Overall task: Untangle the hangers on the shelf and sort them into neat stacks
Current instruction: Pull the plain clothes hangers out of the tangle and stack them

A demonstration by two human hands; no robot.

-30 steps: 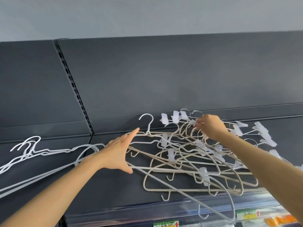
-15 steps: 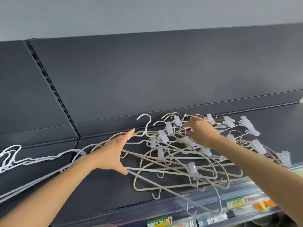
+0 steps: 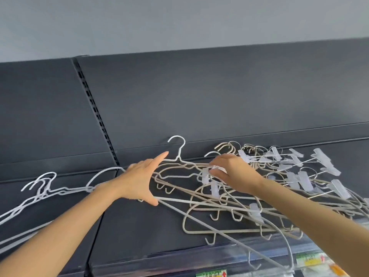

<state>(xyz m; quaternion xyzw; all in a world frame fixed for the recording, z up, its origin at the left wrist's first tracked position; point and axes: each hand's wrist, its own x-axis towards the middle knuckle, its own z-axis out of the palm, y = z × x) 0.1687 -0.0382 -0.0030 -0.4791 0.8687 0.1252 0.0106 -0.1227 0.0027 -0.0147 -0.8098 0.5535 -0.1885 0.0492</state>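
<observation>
In the head view, a tangled pile of hangers (image 3: 229, 202) lies on the dark shelf (image 3: 139, 236) in the centre and right of the frame, beige and white ones mixed with clip hangers. The left hand (image 3: 139, 178) lies flat on the pile's left edge, fingers straight and spread, thumb touching a white bar. The right hand (image 3: 233, 172), fingers curled, pinches a clear clip (image 3: 215, 168) near the pile's top. Some white hangers (image 3: 46, 188) lie at lower left, apart from the pile.

Head cam, close, fwd at shelf (image 3: 139, 226)
</observation>
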